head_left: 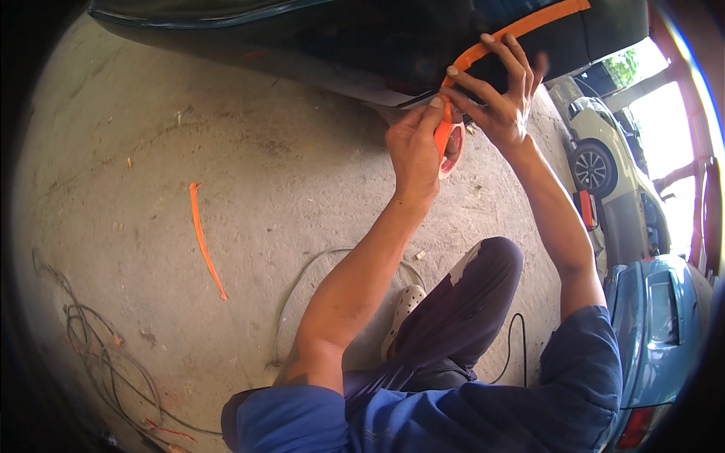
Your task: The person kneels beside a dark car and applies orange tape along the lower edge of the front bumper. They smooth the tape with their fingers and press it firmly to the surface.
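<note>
A strip of orange masking tape [545, 20] runs along the edge of a dark car body panel [362, 53] and bends down to my hands. With thumb and fingers closed, my left hand [414, 147] pinches the tape near the panel's lower edge. The tape roll [453, 151], orange with a pale core, hangs just beside that hand, partly hidden by it. My right hand [500, 106] has its fingers spread, fingertips resting on the stuck tape along the bend. Its thumb reaches toward the pinched part of the strip.
A loose orange tape strip [202, 238] lies on the concrete floor [249, 174]. Tangled cables [98, 340] lie at the lower left, and a thin hose [291, 291] curves near my foot. A pale car [604, 143] and a blue car [653, 325] stand at the right.
</note>
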`<action>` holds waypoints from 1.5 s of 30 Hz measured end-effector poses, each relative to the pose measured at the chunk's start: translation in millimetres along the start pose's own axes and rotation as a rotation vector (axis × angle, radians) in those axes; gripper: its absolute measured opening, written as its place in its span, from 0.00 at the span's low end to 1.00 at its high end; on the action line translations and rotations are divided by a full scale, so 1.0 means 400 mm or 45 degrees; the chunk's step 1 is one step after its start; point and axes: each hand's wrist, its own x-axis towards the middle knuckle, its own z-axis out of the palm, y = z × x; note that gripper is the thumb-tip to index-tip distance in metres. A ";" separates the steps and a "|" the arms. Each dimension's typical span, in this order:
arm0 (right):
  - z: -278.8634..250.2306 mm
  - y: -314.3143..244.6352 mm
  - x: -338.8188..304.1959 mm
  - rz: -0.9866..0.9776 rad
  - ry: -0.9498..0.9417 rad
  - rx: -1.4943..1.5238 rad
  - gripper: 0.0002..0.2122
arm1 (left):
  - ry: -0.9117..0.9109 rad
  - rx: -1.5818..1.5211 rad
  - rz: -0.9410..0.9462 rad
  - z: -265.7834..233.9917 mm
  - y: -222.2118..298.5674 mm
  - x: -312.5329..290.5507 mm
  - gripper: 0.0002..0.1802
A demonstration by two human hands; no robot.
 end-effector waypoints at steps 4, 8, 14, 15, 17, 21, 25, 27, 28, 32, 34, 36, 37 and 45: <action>0.004 -0.002 -0.005 0.011 -0.003 -0.005 0.19 | 0.193 0.010 -0.248 -0.054 -0.087 -0.008 0.18; 0.008 -0.006 0.002 -0.012 0.037 0.012 0.18 | 0.169 0.066 -0.348 -0.179 -0.145 -0.054 0.18; -0.079 -0.125 -0.009 0.596 0.036 0.547 0.14 | 0.220 0.234 -0.059 -0.243 -0.093 -0.062 0.16; -0.095 -0.172 -0.024 1.020 -0.062 0.786 0.13 | 0.216 0.328 0.087 -0.231 -0.078 -0.061 0.16; -0.094 -0.215 -0.036 1.662 -0.212 1.251 0.15 | 0.212 0.470 0.386 -0.198 -0.051 -0.065 0.15; -0.047 -0.227 -0.042 2.123 -0.108 1.892 0.19 | 0.142 0.614 0.567 -0.151 0.009 -0.073 0.14; -0.034 -0.236 -0.033 2.207 0.148 2.180 0.21 | 0.015 0.730 0.731 -0.123 0.088 -0.067 0.15; -0.038 -0.236 -0.023 2.238 0.214 2.223 0.22 | -0.026 0.833 0.840 -0.090 0.128 -0.066 0.16; -0.041 -0.235 -0.018 2.240 0.216 2.198 0.22 | -0.025 0.919 0.893 -0.069 0.153 -0.071 0.16; -0.021 -0.254 0.000 2.216 0.191 2.072 0.20 | -0.113 1.049 0.700 0.036 0.238 -0.129 0.18; -0.010 -0.261 -0.004 2.195 0.241 2.086 0.20 | -0.096 1.137 0.591 0.067 0.293 -0.141 0.19; -0.002 -0.269 -0.012 2.157 0.250 2.092 0.18 | -0.104 1.174 0.584 0.083 0.324 -0.146 0.19; 0.001 -0.272 -0.016 2.126 0.246 2.091 0.17 | -0.096 1.176 0.603 0.085 0.330 -0.139 0.19; -0.003 -0.284 -0.014 2.013 0.229 1.903 0.15 | 0.032 1.468 0.632 0.053 0.317 -0.105 0.15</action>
